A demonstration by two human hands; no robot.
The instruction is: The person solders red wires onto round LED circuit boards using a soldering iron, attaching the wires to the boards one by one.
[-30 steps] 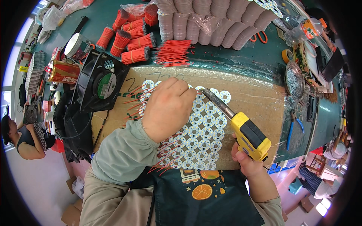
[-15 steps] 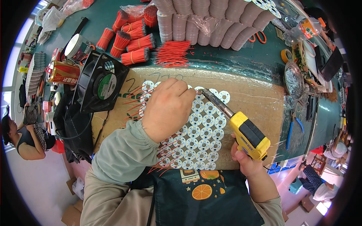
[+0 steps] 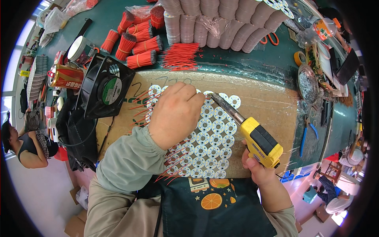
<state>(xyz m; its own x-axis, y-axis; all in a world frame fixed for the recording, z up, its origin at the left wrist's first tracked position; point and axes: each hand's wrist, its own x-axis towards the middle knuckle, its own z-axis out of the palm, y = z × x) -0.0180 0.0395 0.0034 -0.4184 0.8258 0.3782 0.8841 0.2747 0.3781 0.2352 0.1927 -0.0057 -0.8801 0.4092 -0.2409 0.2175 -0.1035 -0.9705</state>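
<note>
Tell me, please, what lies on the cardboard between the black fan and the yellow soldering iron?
In the head view, rows of round white LED boards with red wires lie there, partly covered by the left hand.

Hardly anything has moved across the second.

The left hand (image 3: 176, 114) has slid a touch right over the round white boards (image 3: 213, 138), and the iron (image 3: 252, 132) in the right hand (image 3: 256, 168) has edged slightly, its tip beside the fingertips.
</note>
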